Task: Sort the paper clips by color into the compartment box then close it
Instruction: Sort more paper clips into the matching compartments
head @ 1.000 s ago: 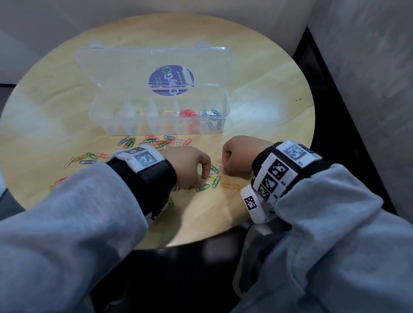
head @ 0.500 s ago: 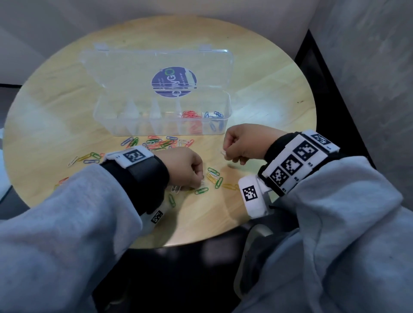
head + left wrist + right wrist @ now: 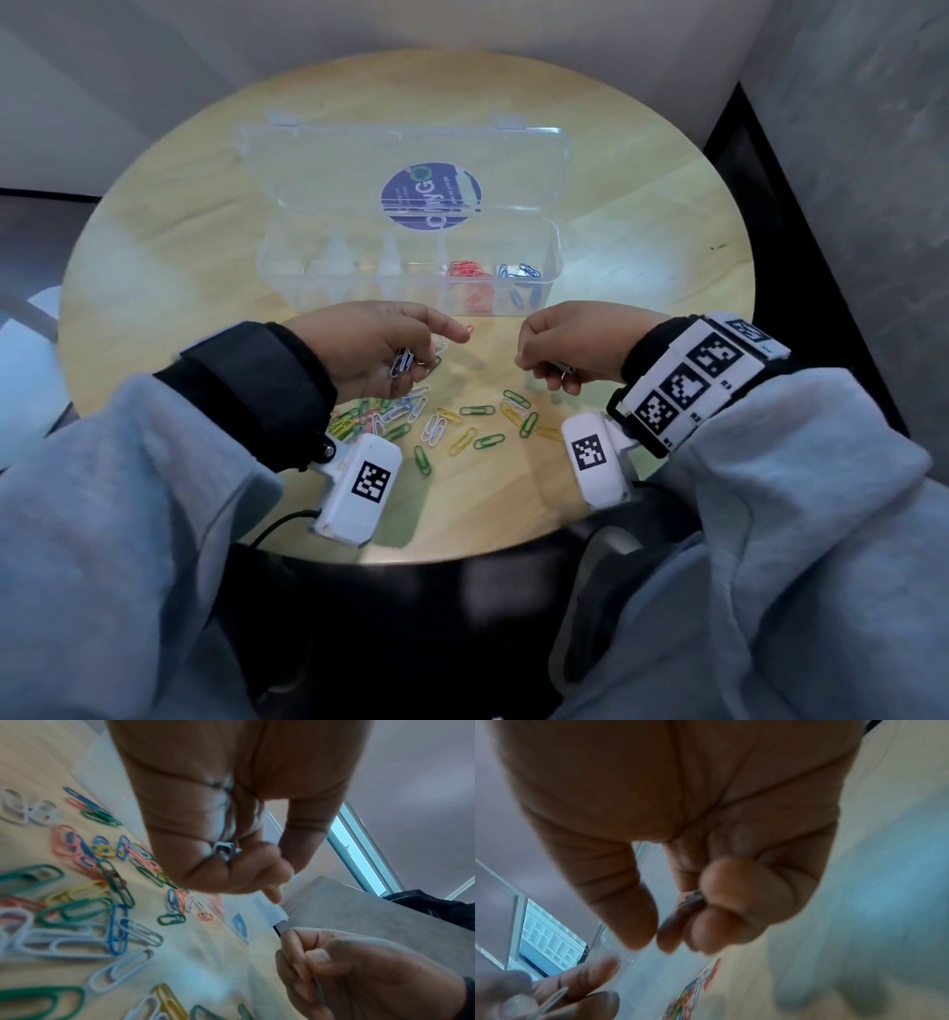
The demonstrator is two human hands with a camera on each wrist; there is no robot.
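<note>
I've got both hands raised off the table, each fist curled round a bunch of white clips, my guess being one trip to the box. Left hand, right hand. Loose clips lie underneath; grey walls close by.

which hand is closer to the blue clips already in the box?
Right. The right hand hovers just in front of the blue clips in the box's rightmost compartment; the left hand is further left, in front of the middle compartments.
</note>
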